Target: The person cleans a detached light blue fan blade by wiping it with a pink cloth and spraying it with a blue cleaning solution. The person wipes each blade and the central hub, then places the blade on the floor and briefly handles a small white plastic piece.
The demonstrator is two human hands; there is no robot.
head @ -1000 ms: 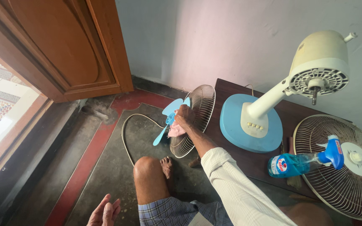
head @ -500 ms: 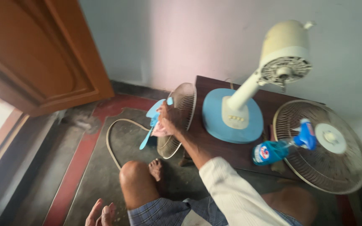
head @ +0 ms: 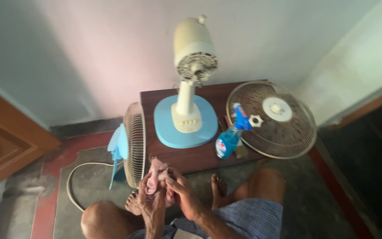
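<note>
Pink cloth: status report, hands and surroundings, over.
Left hand and right hand both grip the pink cloth, bunched between them. Fan grille leans just beyond, blue fan blade behind it. Spray bottle lies apart on the low table.

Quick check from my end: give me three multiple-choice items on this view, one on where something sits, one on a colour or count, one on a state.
1. Where does the spray bottle lie?
A. On the dark wooden table, between the fan base and the flat grille
B. On the floor by the door
C. Inside the standing grille

2. What colour is the fan base?
A. Red
B. Light blue
C. Black

3. What state is the pink cloth in?
A. Spread flat on the table
B. Draped over the fan motor
C. Bunched up between both hands

Answers:
1 A, the bottle rests on the tabletop beside the flat grille.
2 B, the base under the cream stand is light blue.
3 C, the left hand and right hand both grip the crumpled cloth.
</note>
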